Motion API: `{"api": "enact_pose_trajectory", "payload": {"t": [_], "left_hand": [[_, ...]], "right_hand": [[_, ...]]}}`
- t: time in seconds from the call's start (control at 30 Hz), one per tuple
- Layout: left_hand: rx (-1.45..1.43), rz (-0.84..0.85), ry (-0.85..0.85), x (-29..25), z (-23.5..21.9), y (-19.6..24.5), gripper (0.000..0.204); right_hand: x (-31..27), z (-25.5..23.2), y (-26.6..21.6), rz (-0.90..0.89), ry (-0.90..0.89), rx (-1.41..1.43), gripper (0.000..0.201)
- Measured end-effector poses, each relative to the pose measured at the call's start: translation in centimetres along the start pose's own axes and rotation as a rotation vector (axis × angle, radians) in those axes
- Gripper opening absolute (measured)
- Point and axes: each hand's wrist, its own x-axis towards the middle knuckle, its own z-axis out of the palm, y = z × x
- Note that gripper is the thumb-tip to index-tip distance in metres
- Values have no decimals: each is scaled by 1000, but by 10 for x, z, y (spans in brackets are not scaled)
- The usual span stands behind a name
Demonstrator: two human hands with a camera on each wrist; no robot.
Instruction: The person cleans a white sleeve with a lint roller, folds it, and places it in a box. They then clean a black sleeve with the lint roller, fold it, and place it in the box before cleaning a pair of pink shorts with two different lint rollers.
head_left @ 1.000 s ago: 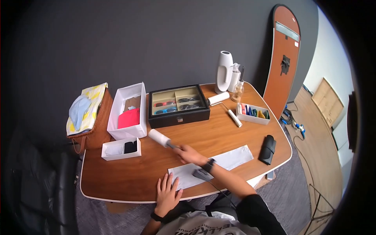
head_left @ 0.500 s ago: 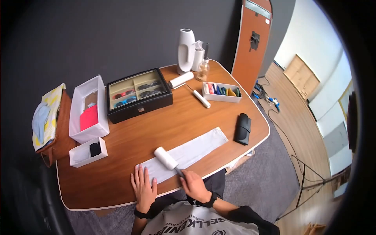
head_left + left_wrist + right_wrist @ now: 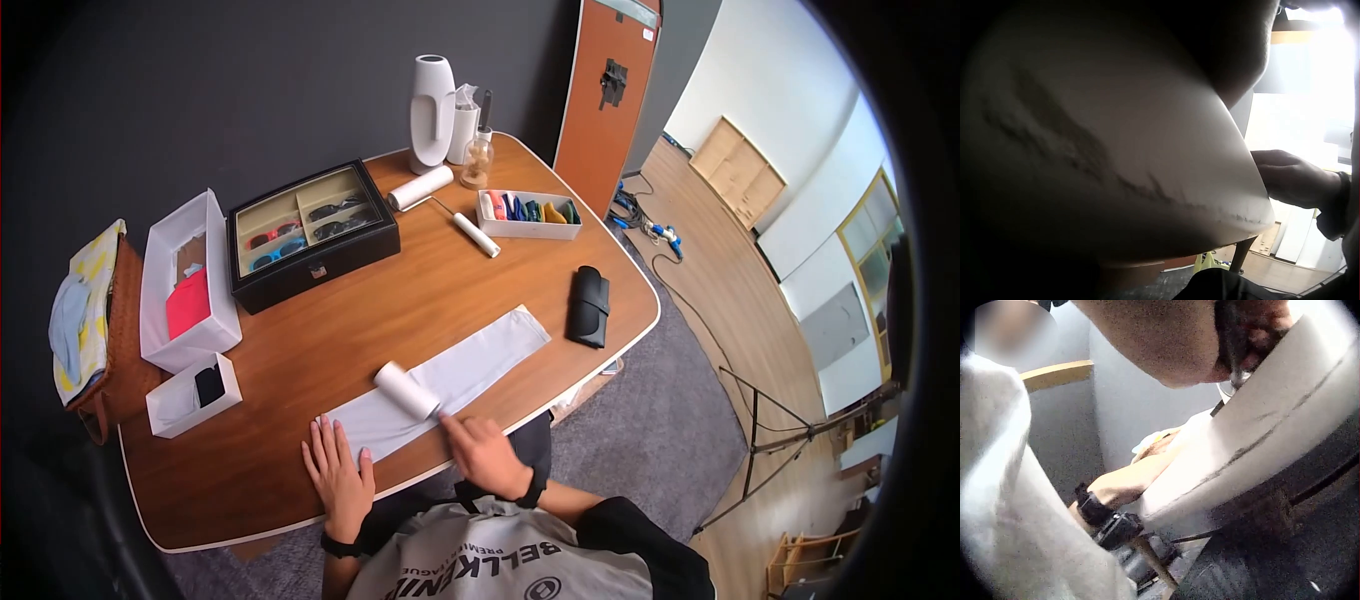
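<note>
A long, flat strip of light grey cloth (image 3: 480,357) lies slantwise along the near side of the wooden table. My left hand (image 3: 342,480) rests flat with straight fingers, its fingertips on the strip's left end. In my right hand (image 3: 487,455) is the grey handle of a lint roller (image 3: 405,390), fingers curled round it. The white roller head lies over the cloth, just right of my left hand. From the right wrist view, the right hand's curled fingers (image 3: 1260,340) show around the dark handle above the table's edge. The left wrist view mostly shows the table's pale rim (image 3: 1166,144).
At the left stand a woven basket (image 3: 125,325), a white bin (image 3: 222,325) and a small white box (image 3: 225,392). Behind is a black sunglasses case (image 3: 345,262). Another roller (image 3: 475,235), a box of colourful rolled items (image 3: 540,230) and a black pouch (image 3: 588,308) sit to the right.
The right hand has brought the lint roller from the table's middle back onto the cloth strip, beside the left hand. The head view has swung right. The left hand stays on the cloth's end.
</note>
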Motion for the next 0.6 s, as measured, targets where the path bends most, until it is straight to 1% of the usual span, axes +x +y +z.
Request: {"api": "enact_pose_trajectory", "payload": {"t": [0.03,0.17,0.23,0.27,0.3,0.37,0.43,0.5,0.6], "left_hand": [[-5,0,-2,0,0,-2,67],[2,-1,1,-2,1,-9,68],[21,-15,4,-3,0,-13,68],[23,-20,-5,-4,-2,-17,67],[20,-19,-4,-5,-2,-21,67],[43,-50,5,-8,-1,-32,67],[47,-72,9,-11,-4,-46,66],[66,-129,24,-19,-8,-62,65],[114,-173,22,-32,-15,-80,63]], "right_hand": [[0,-8,13,50,-6,-34,62],[-2,-27,83,170,154,-151,61],[-2,-40,109,263,155,-281,60],[-1,-42,124,250,208,-286,57],[1,-44,128,250,208,-289,57],[4,-48,133,304,274,-300,53],[3,-43,128,278,303,-292,52],[0,-32,111,239,366,-191,53],[-5,-17,66,203,259,-39,54]]}}
